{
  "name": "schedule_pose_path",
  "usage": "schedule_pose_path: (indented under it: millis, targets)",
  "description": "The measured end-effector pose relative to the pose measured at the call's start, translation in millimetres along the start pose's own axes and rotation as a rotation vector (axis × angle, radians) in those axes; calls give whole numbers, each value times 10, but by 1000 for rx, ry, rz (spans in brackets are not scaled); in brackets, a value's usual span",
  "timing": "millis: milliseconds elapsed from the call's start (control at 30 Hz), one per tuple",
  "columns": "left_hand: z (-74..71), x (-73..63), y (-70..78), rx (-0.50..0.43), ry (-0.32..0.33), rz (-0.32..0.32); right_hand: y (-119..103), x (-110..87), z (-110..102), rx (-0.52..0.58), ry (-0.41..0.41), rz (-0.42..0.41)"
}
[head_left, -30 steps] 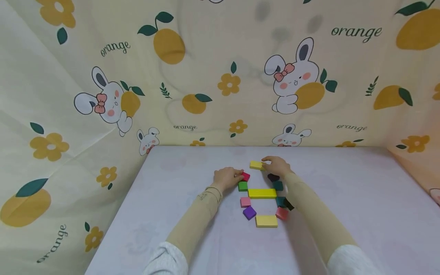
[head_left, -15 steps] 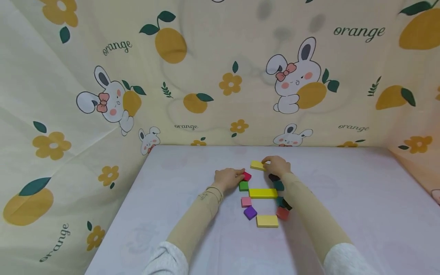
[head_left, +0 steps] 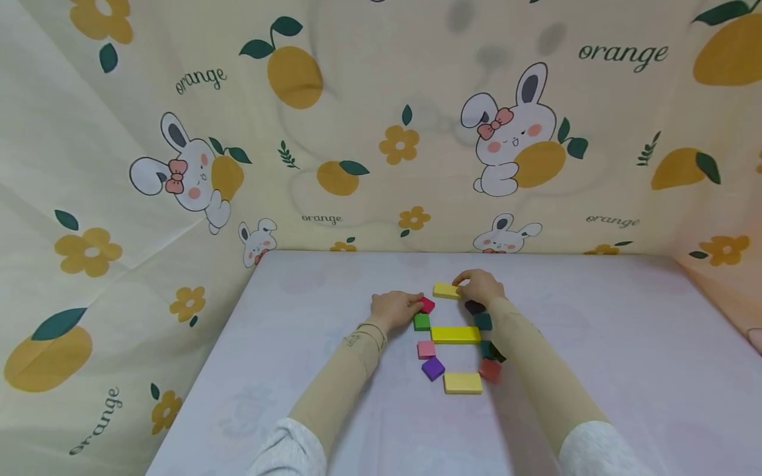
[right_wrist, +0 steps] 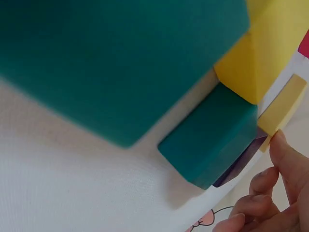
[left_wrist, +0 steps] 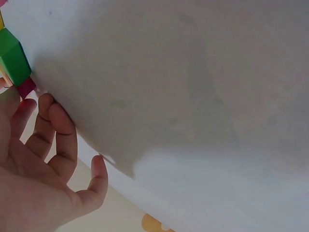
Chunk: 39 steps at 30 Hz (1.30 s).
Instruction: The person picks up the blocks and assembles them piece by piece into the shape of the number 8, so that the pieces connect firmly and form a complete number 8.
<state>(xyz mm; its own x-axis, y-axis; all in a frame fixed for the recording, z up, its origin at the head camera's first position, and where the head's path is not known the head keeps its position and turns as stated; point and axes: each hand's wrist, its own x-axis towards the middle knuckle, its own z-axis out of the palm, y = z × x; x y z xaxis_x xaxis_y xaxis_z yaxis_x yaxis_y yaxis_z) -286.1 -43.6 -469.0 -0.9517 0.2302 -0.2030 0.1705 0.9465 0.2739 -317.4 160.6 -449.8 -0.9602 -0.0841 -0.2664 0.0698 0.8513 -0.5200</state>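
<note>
At the far end of a ring of blocks, my right hand pinches a pale yellow block by its right end. The right wrist view shows thumb and fingers on that yellow block. Across from it, my left hand holds a small red block between thumb and finger. Just nearer lies a green block, touching or almost touching the red one. In the left wrist view the red block is partly hidden behind the fingers. A dark block sits under the right hand.
A long yellow block crosses the ring's middle. Teal blocks and a black one line the right side, partly under the forearm. Pink, purple, pale yellow and coral blocks form the near end.
My right hand has drawn the far pale yellow block slightly nearer and straightened it. The left hand stays at the red block.
</note>
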Motion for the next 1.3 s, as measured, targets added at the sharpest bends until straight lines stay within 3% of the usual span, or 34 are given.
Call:
schedule_pose_path:
  millis: [467,933,1133,1300]
  targets:
    - [15,1,-48,-3,-9,-15,1,-28,17,38,-76,-24]
    - [25,49,-72,12,-6,11,21,19,56,-27,-65,-60]
    - [17,61,-102,-41,14,50,32,10,45,-10,32,-161]
    - [-34,2,-157,3,113,128,-10,-153,-64,16,200,-290]
